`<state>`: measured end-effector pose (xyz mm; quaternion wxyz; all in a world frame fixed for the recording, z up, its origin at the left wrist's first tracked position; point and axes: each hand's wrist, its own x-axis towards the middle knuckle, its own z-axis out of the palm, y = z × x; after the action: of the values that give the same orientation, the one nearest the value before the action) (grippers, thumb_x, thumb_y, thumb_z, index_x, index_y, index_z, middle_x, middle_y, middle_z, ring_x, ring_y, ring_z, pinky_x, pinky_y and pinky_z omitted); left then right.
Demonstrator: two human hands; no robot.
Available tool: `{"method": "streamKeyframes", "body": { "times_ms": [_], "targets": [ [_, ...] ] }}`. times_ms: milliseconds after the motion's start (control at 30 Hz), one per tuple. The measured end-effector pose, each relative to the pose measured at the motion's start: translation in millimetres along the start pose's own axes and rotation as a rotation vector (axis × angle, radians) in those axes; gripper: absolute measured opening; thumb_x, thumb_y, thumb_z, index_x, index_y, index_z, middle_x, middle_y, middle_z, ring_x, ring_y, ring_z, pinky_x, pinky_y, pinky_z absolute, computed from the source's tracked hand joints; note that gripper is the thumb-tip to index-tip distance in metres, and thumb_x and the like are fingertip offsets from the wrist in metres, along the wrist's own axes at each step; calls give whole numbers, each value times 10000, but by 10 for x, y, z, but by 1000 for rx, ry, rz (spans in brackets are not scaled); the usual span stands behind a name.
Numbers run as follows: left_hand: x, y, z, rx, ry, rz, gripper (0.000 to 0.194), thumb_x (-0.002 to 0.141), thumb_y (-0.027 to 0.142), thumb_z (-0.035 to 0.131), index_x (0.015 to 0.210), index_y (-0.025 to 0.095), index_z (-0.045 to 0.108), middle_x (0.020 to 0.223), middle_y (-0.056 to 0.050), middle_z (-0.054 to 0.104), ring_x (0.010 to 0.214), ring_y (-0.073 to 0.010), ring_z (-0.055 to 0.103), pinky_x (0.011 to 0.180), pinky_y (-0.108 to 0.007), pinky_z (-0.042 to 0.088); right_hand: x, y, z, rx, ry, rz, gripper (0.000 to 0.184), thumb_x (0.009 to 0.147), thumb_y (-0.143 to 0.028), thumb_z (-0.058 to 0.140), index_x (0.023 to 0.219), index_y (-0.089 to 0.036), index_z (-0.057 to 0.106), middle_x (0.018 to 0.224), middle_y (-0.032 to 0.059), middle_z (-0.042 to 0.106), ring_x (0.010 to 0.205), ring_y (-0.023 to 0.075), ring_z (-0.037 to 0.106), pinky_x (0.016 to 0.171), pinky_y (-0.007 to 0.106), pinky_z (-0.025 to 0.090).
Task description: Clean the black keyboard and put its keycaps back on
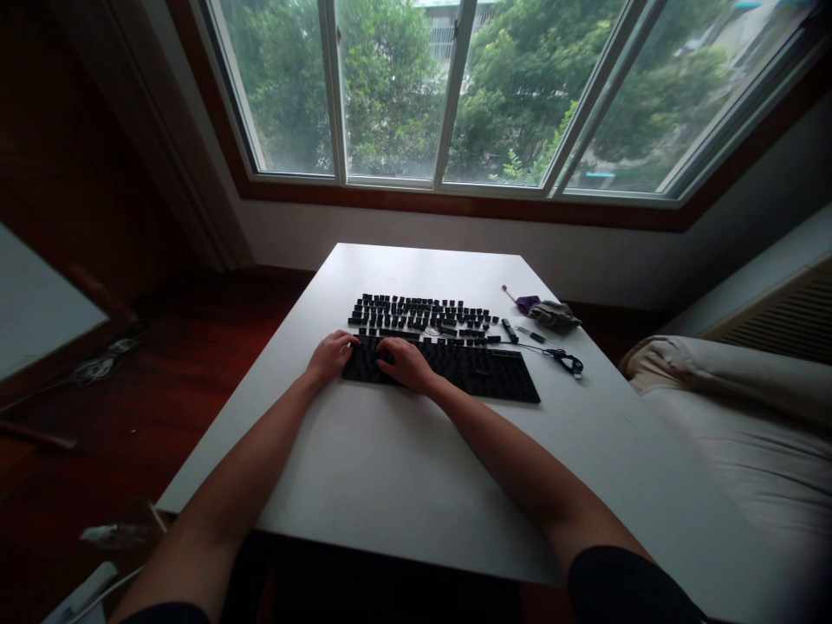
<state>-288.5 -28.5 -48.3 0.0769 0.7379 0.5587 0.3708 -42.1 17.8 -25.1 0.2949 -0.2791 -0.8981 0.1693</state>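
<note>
A black keyboard [494, 373] lies on the white table in front of me, its cable leaving from the back right. My left hand [330, 355] grips its left end, fingers at the far corner. Over the left part of the keyboard is my right hand [406, 362], with its fingers bent together and pointing down. Whatever may be between those fingertips is too small and dark to make out. Just behind the keyboard, loose black keycaps [416, 310] are laid out in rows, including a long space bar [399, 334].
Right of the keycaps lie a coiled USB cable [565, 360], a small dark tool [537, 337], a grey and purple cloth [552, 314] and a thin brush-like stick [508, 293]. The white table [390, 468] stands before a window; a light-covered bed or sofa [734, 425] is at right.
</note>
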Motion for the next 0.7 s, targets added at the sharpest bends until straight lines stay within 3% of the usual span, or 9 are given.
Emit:
{"method": "streamKeyframes", "body": {
  "times_ms": [167, 333, 500, 700],
  "targets": [
    [9, -3, 5, -65, -4, -32, 276, 882, 190, 532, 1065, 251, 729, 1128, -53, 647, 1011, -218, 623, 944, -367, 519, 46, -188, -3, -203, -98, 20, 203, 845, -216, 695, 1037, -230, 629, 1008, 59, 674, 981, 235, 577, 811, 309, 466],
    [5, -15, 3, -97, -9, -43, 264, 887, 208, 542, 1061, 257, 735, 1119, -53, 648, 992, -214, 628, 923, -361, 523, 107, -304, 46, -365, -121, 59, 220, 870, -105, 608, 1053, -226, 613, 1036, 99, 675, 1017, 255, 554, 765, 303, 473],
    [-6, 40, -3, -41, 25, 5, 192, 887, 247, 600, 1020, 254, 738, 1106, -60, 662, 1101, -255, 589, 1038, -422, 453, 105, -228, 86, -342, -52, 62, 155, 897, -173, 629, 1043, -217, 603, 1050, 89, 674, 1006, 244, 563, 811, 315, 476],
    [10, 104, 23, -40, -6, 53, 164, 902, 367, 658, 987, 266, 754, 1112, -61, 685, 1106, -265, 572, 1053, -444, 428, 63, -115, 111, -273, 8, 77, 122, 917, -250, 648, 1033, -220, 622, 1011, 66, 674, 1010, 232, 572, 850, 316, 473]
  ]
}}
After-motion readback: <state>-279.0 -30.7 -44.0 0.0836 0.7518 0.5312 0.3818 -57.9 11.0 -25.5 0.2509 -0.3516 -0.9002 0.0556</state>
